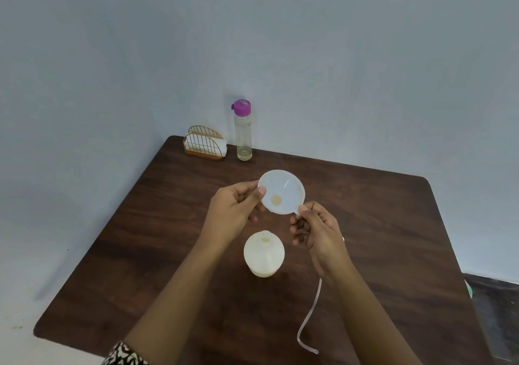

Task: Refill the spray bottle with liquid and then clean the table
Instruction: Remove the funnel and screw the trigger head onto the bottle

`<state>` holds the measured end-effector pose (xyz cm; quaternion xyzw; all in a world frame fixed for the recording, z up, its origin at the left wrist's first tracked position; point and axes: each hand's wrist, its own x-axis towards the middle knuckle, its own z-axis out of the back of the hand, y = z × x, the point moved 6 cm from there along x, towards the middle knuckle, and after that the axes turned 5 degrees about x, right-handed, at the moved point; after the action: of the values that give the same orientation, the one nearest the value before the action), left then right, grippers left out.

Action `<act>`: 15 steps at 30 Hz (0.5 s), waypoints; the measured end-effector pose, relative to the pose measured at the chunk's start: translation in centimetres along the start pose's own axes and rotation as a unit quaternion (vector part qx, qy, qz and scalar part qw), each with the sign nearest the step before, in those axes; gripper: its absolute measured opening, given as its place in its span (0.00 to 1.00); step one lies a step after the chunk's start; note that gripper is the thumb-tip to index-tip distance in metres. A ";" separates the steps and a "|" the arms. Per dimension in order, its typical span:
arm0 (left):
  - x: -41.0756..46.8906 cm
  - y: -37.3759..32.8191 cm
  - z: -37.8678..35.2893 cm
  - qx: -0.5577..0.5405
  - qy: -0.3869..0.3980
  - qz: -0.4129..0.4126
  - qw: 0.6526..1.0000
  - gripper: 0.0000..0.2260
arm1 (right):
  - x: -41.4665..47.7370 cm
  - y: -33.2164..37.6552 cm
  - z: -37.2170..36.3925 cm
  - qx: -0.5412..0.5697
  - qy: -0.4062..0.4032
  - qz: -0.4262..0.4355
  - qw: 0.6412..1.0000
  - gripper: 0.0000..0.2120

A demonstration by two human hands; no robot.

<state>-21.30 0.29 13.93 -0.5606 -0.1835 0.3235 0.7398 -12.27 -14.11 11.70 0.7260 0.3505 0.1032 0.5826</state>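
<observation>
While I am holding the white funnel (281,192) up over the table (140,238), my left hand (233,213) is pinching its rim and my right hand (316,231) is pinching its small tab. The open spray bottle (264,253) is standing just below, between my wrists. A clear tube (309,314) is hanging from under my right hand; my palm is hiding its upper end. The purple-capped bottle (243,131) is standing at the far edge

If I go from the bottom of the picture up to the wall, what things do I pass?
Thin clear plastic tube → round white plastic bottle → white plastic funnel → tall clear bottle with a purple cap.
</observation>
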 end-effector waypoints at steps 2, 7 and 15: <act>0.5 -0.1 0.1 0.021 -0.013 0.018 1.000 0.09 | 0.2 0.1 -0.1 -0.004 0.009 -0.001 1.000 0.10; 1.0 0.3 0.6 0.101 -0.046 0.042 0.993 0.09 | 1.0 -1.9 1.2 0.017 -0.012 -0.128 0.992 0.21; 2.1 -0.5 -0.3 0.159 -0.030 0.019 0.987 0.10 | 4.1 -4.7 -0.3 0.339 0.005 -0.301 0.891 0.22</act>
<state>-19.45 1.49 14.15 -0.4291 -0.1408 0.3794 0.8075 -11.30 -10.94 6.41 0.7385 0.5687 -0.1986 0.3029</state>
